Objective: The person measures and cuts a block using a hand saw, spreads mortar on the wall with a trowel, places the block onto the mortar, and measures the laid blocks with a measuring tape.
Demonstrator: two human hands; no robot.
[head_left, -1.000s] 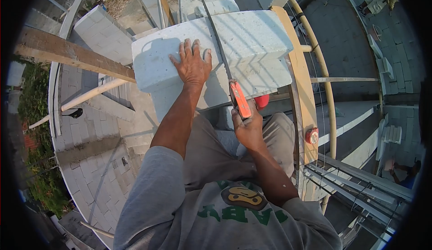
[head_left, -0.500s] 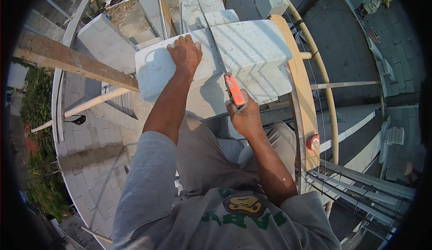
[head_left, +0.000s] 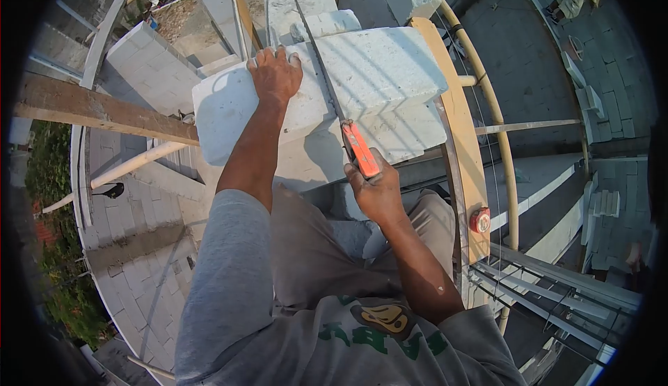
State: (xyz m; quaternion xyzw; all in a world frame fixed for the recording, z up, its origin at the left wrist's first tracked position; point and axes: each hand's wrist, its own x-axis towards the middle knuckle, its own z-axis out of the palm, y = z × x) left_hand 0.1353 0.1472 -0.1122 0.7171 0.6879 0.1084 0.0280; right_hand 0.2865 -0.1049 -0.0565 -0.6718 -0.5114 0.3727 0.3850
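Note:
A long saw with an orange-red handle (head_left: 360, 151) is in my right hand (head_left: 376, 188), its fingers wrapped round the grip. The dark blade (head_left: 321, 62) lies across a white block (head_left: 383, 62), in the cut between its left and right portions. My left hand (head_left: 275, 76) rests on the left portion near its far edge, fingers spread over the top. Beneath it is another pale block (head_left: 410, 132). A smaller white piece (head_left: 332, 23) sits just beyond the far edge, beside the blade's outer part.
A wooden beam (head_left: 104, 108) comes in from the left. On the right, a tan board (head_left: 456, 122) carries a red tape measure (head_left: 480, 220), beside a bamboo pole (head_left: 490, 101). Metal bars (head_left: 557, 292) run at lower right. A person (head_left: 572, 0) is far off at upper right.
My left hand has moved toward the block's far edge and to the left. The cut block's left portion now tilts away from the right one. The saw handle has shifted slightly left.

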